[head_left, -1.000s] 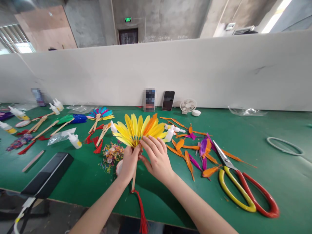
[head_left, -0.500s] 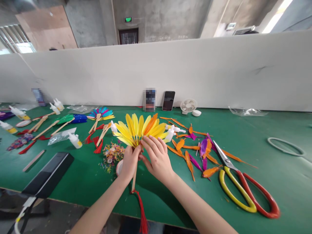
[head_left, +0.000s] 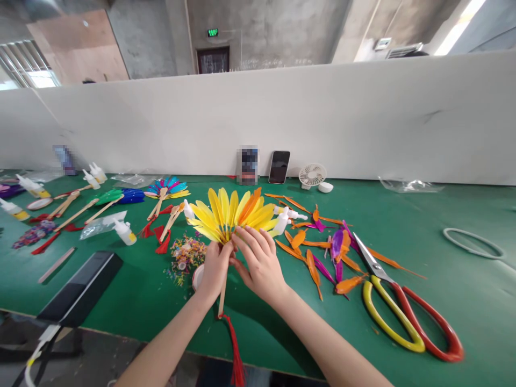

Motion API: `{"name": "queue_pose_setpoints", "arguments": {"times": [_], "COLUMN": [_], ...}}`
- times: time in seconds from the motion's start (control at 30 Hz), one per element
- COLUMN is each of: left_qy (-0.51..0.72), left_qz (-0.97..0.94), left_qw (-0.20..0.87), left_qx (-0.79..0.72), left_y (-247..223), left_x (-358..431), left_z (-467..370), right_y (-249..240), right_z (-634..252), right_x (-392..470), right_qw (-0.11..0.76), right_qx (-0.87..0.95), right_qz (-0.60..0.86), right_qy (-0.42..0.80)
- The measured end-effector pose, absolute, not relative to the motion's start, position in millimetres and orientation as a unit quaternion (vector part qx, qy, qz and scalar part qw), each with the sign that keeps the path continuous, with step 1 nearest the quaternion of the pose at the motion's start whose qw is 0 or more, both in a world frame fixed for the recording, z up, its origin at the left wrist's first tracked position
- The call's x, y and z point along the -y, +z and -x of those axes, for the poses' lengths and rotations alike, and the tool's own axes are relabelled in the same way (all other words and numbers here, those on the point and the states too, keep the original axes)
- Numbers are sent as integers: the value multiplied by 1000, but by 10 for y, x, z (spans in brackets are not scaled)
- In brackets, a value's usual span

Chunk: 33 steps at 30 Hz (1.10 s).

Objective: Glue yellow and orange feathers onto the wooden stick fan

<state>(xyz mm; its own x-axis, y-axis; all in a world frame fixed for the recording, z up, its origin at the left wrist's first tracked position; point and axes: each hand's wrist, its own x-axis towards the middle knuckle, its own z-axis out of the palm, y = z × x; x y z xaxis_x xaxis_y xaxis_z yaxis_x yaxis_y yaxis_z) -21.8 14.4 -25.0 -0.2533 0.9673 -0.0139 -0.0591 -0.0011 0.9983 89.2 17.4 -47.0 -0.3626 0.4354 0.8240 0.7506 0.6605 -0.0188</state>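
Between my hands stands a feather fan [head_left: 224,209] of yellow feathers with an orange feather [head_left: 250,207] among them right of centre. Its wooden handle [head_left: 222,295] points down toward me and ends in a red tassel [head_left: 237,357]. My left hand [head_left: 215,269] is closed round the base of the fan. My right hand [head_left: 260,260] presses its fingers on the lower right feathers beside the orange one, the thumb near the handle. The feather roots are partly hidden by my fingers. A pile of small colourful bits [head_left: 187,255] and a white round roll or lid [head_left: 197,276] lie by my left hand.
Loose orange and purple feathers [head_left: 314,252] and large scissors [head_left: 397,298] lie at right. Glue bottles [head_left: 124,232], finished-looking fans [head_left: 167,188] and a black box [head_left: 80,290] are at left. Phones [head_left: 279,166] and a small fan [head_left: 312,176] stand against the white partition [head_left: 363,118].
Hardly anything differs. The fingers of my right hand have shifted very slightly at the feather bases; the feather fan stays where it was in my hands.
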Motion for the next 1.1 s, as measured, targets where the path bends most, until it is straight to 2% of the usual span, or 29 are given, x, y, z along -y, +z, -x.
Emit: {"name": "queue_pose_setpoints", "arguments": {"times": [1.1], "left_qy": [568], "left_qz": [-351], "left_qw": [448], "left_qx": [-594], "left_y": [-220], "left_x": [-98], "left_z": [217], "right_y": [-473], "right_z": [-891], "right_x": [-169], "right_qw": [427], "right_qx": [803], "right_qz": [373], "right_qy": [-184]}}
